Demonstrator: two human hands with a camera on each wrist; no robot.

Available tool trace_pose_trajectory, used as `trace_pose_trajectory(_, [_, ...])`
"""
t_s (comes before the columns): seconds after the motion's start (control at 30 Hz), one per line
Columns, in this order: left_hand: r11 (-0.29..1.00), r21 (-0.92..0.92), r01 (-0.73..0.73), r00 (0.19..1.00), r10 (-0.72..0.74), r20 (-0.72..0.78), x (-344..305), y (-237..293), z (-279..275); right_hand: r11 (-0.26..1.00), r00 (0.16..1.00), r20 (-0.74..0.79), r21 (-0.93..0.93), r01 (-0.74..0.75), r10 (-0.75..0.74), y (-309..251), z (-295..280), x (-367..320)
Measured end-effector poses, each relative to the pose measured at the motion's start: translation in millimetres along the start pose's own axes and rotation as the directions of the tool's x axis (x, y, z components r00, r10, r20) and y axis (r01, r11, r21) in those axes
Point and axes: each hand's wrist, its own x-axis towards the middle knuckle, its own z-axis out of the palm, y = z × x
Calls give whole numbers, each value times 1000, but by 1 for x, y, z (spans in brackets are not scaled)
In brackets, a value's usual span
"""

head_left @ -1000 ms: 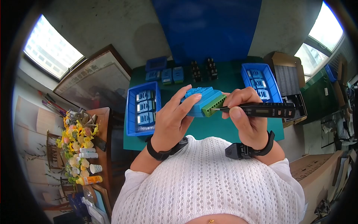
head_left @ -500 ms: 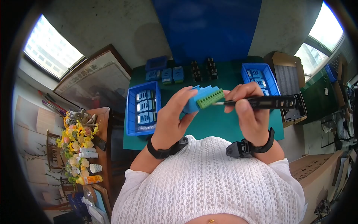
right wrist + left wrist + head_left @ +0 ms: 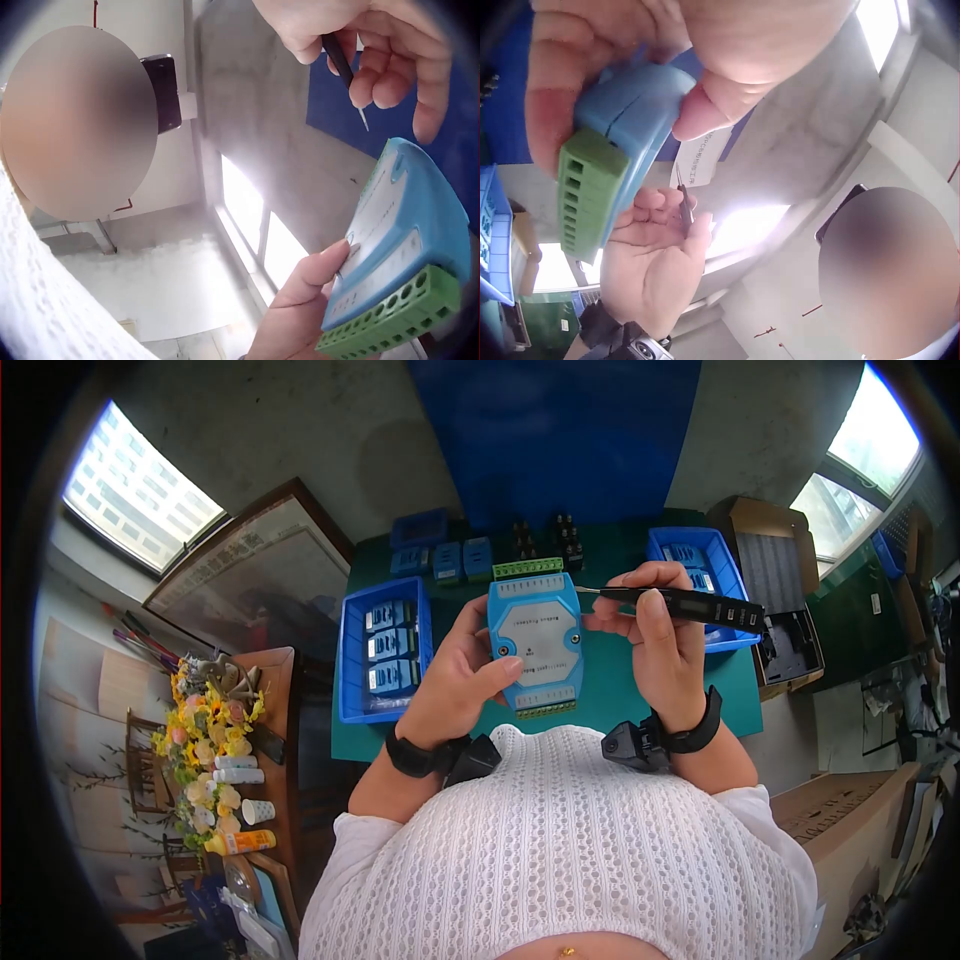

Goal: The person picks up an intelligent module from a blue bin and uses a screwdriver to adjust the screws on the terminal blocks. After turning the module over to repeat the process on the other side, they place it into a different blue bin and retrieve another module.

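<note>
My left hand (image 3: 452,688) grips a blue electronic module (image 3: 538,640) by its side, thumb on the pale label face. Green terminal blocks (image 3: 528,567) run along its far and near ends; the left wrist view shows the row of square openings in one block (image 3: 589,199). My right hand (image 3: 668,655) pinches a black voltage tester screwdriver (image 3: 705,607) with a small display and buttons. Its thin metal tip points left, close to the module's upper right corner in the head view. A gap shows between tip and module in the right wrist view.
Blue bins with similar modules stand left (image 3: 345,650) and right (image 3: 735,585) on the green table (image 3: 590,695). More modules (image 3: 447,563) and black parts (image 3: 568,545) sit at the back. An open cardboard box (image 3: 765,530) is beyond the right bin.
The left hand has turned the module so its labelled face shows upward, with the terminal blocks at its far and near ends. The tester tip has moved off the terminal block.
</note>
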Motion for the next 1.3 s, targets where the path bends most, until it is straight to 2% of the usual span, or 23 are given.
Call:
trace_pose_trajectory(0.1, [999, -13, -46, 999, 46, 2, -2, 1, 4, 991, 996, 86, -130, 27, -16, 1, -4, -1])
trace_pose_trajectory(0.23, [999, -39, -2, 1000, 2, -13, -2, 1, -2, 997, 998, 24, -51, 58, -56, 2, -1, -2])
trace_pose_trajectory(0.33, [978, -63, -197, 980, 196, -22, 2, -7, -2, 989, 993, 9, -90, 117, -117, 3, -1, 0])
trace_pose_trajectory(0.37, [941, 128, -314, 948, 317, -5, 4, -9, -4, 987, 991, -16, -97, 131, -133, 4, -1, 0])
trace_pose_trajectory(0.43, [725, 475, -498, 849, 520, 96, 6, -12, -8, 992, 994, -29, -64, 106, -108, 4, -3, 0])
trace_pose_trajectory(0.53, [471, 690, -550, 764, 617, 188, 6, -2, -4, 998, 1000, 10, 63, 19, -19, 1, -12, 0])
trace_pose_trajectory(0.6, [427, 710, -560, 737, 647, 193, 8, -5, -7, 987, 999, 35, 161, 9, -15, 1, -14, 1])
trace_pose_trajectory(0.93, [248, 744, -620, 631, 721, 286, 9, -12, -13, 989, 987, 95, 82, 121, -128, -6, -9, -1])
trace_pose_trajectory(1.03, [423, 688, -590, 720, 662, 210, 4, -3, -10, 987, 984, 99, 71, 142, -149, -4, -10, -1])
trace_pose_trajectory(1.1, [776, 394, -491, 856, 514, 54, -1, -7, -7, 986, 984, 82, 66, 155, -161, -4, -8, -1])
trace_pose_trajectory(1.13, [892, 209, -401, 913, 409, 7, -3, -8, -6, 985, 984, 73, 63, 161, -165, -3, -7, -2])
trace_pose_trajectory(1.17, [932, 130, -338, 941, 339, 19, -2, -6, -6, 985, 982, 77, 40, 168, -171, -3, -7, -2])
trace_pose_trajectory(1.3, [978, 48, -204, 979, 203, 28, -4, -1, -3, 982, 980, 90, -41, 183, -179, -1, -7, -3])
